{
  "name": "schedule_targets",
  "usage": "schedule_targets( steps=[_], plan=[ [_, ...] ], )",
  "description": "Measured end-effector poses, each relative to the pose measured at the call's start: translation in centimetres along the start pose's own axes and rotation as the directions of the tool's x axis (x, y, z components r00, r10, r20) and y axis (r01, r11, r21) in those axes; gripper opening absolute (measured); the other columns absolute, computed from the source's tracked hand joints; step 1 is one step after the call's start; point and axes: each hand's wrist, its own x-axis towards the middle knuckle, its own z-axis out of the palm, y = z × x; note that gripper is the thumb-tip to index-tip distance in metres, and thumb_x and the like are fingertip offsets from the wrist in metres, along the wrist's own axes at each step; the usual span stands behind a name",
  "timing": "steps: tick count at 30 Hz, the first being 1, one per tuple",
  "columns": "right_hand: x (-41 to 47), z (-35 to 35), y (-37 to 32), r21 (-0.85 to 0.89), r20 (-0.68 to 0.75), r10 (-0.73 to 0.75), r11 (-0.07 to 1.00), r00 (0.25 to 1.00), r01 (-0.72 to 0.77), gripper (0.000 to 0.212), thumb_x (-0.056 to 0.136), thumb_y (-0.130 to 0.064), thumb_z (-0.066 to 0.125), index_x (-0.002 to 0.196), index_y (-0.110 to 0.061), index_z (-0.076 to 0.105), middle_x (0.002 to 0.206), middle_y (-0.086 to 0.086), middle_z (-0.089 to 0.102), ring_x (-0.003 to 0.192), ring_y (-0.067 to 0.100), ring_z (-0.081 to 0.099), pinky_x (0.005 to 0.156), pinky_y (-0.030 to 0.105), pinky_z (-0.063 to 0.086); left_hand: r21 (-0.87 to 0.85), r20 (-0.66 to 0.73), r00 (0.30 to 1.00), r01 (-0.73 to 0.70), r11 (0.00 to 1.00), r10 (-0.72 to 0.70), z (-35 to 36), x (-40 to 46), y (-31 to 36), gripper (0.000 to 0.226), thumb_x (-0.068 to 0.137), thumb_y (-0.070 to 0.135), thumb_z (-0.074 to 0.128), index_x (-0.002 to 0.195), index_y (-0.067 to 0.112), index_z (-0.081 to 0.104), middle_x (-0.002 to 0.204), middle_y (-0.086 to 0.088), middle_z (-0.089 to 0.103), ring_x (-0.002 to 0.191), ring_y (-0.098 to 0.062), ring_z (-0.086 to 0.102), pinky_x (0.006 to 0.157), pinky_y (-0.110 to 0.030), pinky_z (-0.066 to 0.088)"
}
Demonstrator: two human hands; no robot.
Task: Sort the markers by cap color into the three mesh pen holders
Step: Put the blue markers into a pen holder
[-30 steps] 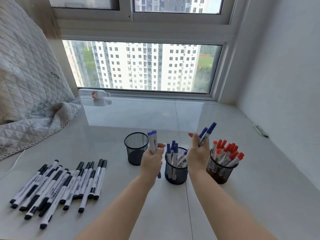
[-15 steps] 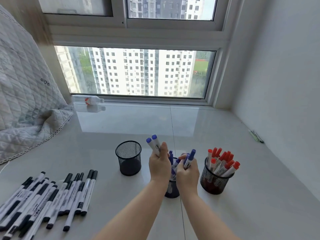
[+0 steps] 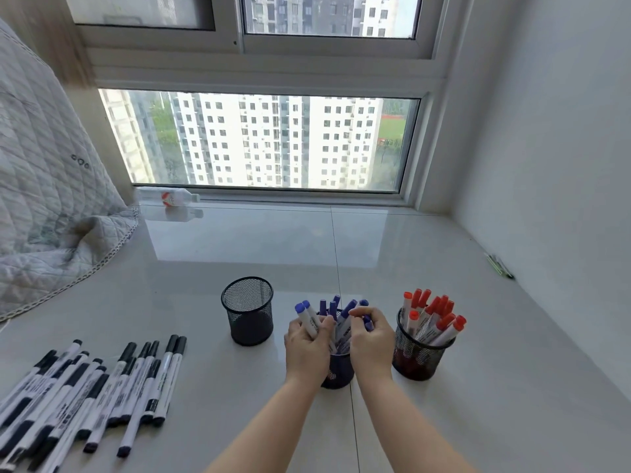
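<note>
Low in the centre of the frame both hands meet over the middle black wire-mesh pen holder (image 3: 338, 370), which is already bristling with blue-capped white markers (image 3: 346, 314). The left hand (image 3: 307, 346) has its fingers curled round two blue-capped markers (image 3: 306, 319), caps pointing up and tilted toward the upper left, their lower ends angled down toward the holder's mouth just to the right of the fist. The right hand (image 3: 370, 339) sits against the holder's right side with fingers bent over the standing caps; whether it is pinching one marker or only steadying the bunch is hard to tell, since the fingertips overlap the caps.

The move ahead turns on that pair in the left hand: their long axis runs steeply from upper left down to lower right, and the opening lies directly below and right of the grip, so a short lowering along the axis should seat them. The left hand is the nearer one for this.

To the right stands the second black mesh holder full of red-capped markers (image 3: 432, 322). Left of centre, the third black mesh holder (image 3: 247, 312) looks empty. In the lower left of the frame lies a spread of black-capped white markers (image 3: 102, 394) on the glossy pale tiled surface (image 3: 478, 421), well apart from the hands and, by my reading, the last colour to sort.
</note>
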Motion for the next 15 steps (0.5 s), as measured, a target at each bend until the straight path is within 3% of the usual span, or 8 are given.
schedule_targets(
  steps=[3, 5, 7, 10, 15],
  plan=[
    [-0.1, -0.1, -0.1, -0.034, 0.009, -0.021, 0.999, 1.000, 0.021, 0.028, 0.085, -0.001, 0.055, 0.069, -0.024, 0.058, 0.072, -0.003, 0.061, 0.069, 0.010, 0.057, 0.056, 0.006, 0.041, 0.078, 0.057, 0.998, -0.022, 0.997, 0.017, -0.5, 0.3, -0.2, 0.018, 0.082, 0.020, 0.067, 0.070, 0.031, 0.060, 0.103, -0.010, 0.055, 0.088, -0.019, 0.061, 0.082, -0.033, 0.051],
    [-0.1, -0.2, 0.0, -0.052, 0.028, -0.023, 0.998, 0.999, 0.025, 0.026, 0.086, -0.003, 0.055, 0.071, -0.025, 0.059, 0.075, -0.002, 0.063, 0.072, 0.013, 0.059, 0.062, 0.015, 0.046, 0.096, 0.028, 0.999, -0.045, 0.994, 0.042, -0.7, 0.7, -0.1, 0.013, 0.081, 0.025, 0.068, 0.072, 0.031, 0.061, 0.103, -0.004, 0.053, 0.083, -0.011, 0.060, 0.072, -0.019, 0.046],
    [-0.2, -0.3, 0.1, -0.069, 0.043, -0.031, 0.997, 0.999, 0.034, 0.024, 0.086, -0.005, 0.055, 0.074, -0.025, 0.060, 0.078, 0.000, 0.064, 0.076, 0.014, 0.061, 0.065, 0.022, 0.048, 0.068, -0.004, 0.999, -0.037, 0.997, 0.037, -0.8, 1.0, 0.2, 0.012, 0.087, 0.032, 0.060, 0.076, 0.025, 0.062, 0.102, -0.002, 0.053, 0.086, -0.012, 0.057, 0.073, -0.018, 0.042],
    [-0.4, -0.5, 0.3, -0.095, 0.049, -0.060, 0.993, 0.997, 0.065, 0.026, 0.086, -0.004, 0.055, 0.076, -0.027, 0.059, 0.076, -0.002, 0.063, 0.068, 0.011, 0.058, 0.056, 0.012, 0.044, 0.064, -0.007, 0.999, -0.035, 0.997, 0.035, -0.5, 1.2, 0.4, 0.025, 0.094, 0.029, 0.048, 0.075, 0.019, 0.061, 0.101, -0.007, 0.056, 0.088, -0.018, 0.056, 0.082, -0.030, 0.043],
    [-0.7, -0.8, 0.5, -0.156, 0.049, -0.091, 0.983, 0.995, 0.098, 0.032, 0.086, -0.005, 0.053, 0.075, -0.034, 0.053, 0.067, -0.006, 0.057, 0.058, 0.008, 0.051, 0.050, 0.012, 0.040, 0.168, 0.042, 0.994, -0.104, 0.980, 0.098, -0.9, 0.9, 0.2, 0.029, 0.096, 0.028, 0.044, 0.068, 0.028, 0.053, 0.090, 0.001, 0.048, 0.076, -0.002, 0.049, 0.064, -0.012, 0.031]
  ],
)
